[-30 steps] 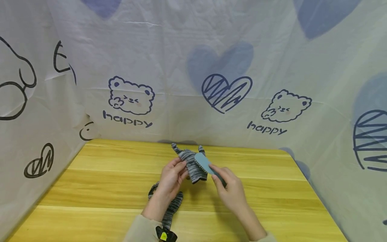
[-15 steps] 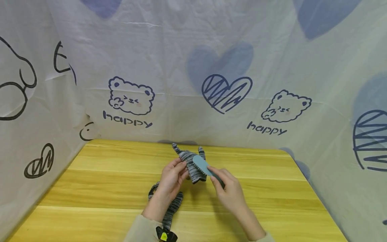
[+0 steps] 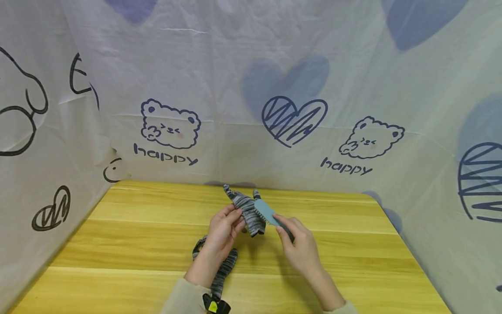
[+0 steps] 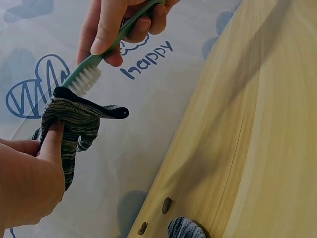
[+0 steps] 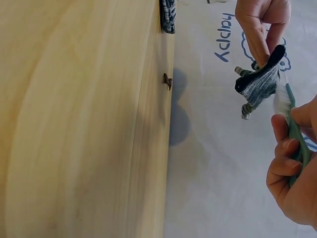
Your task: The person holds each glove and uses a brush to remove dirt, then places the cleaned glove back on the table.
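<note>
A small grey-and-black striped knit garment (image 3: 246, 208), with two narrow sleeve-like ends and a dark hem, is held above the table. My left hand (image 3: 222, 230) pinches its left side between thumb and fingers. My right hand (image 3: 301, 245) grips the handle of a blue-green scrubbing brush (image 3: 265, 212). In the head view the brush head lies against the garment's right side. White bristles show on the brush (image 4: 85, 79) in the left wrist view, close to the dark hem. Fingers inside or behind the garment are partly hidden.
Another striped knit piece (image 3: 224, 269) lies on the wooden table (image 3: 129, 244) under my left forearm, partly covered by it. Small brown objects (image 4: 167, 205) sit on the table. A printed white cloth (image 3: 231, 144) hangs behind and beside the table.
The brush moved slightly down and left across the garment, then back up and right. The garment's right side has swung a little left. My left hand stays nearly still.
</note>
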